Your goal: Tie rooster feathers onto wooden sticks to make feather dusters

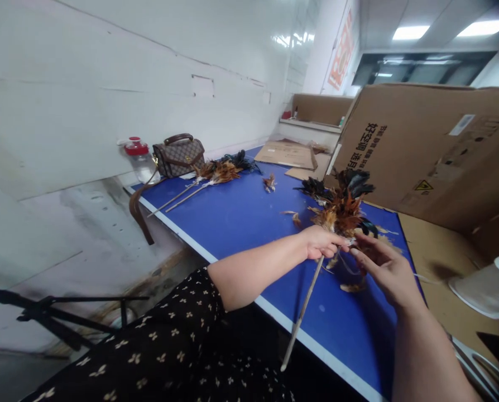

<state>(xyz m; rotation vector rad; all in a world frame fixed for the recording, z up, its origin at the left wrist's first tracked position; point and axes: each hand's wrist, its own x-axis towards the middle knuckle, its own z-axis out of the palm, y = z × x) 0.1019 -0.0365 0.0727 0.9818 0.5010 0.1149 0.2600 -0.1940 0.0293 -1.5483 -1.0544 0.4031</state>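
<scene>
The left hand (322,243) grips a feather duster (346,207) below its plumes, the stick (303,307) jutting over the worktop's (241,223) near edge. The right hand (389,273) curls alongside; whether its fingertips pinch anything I cannot tell. Two more dusters (224,172) lie by the left corner.

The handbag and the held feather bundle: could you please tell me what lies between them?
In the head view, two feathered sticks lie beside the handbag, then a small feather tuft, then loose feathers near the held feather bundle.
</scene>
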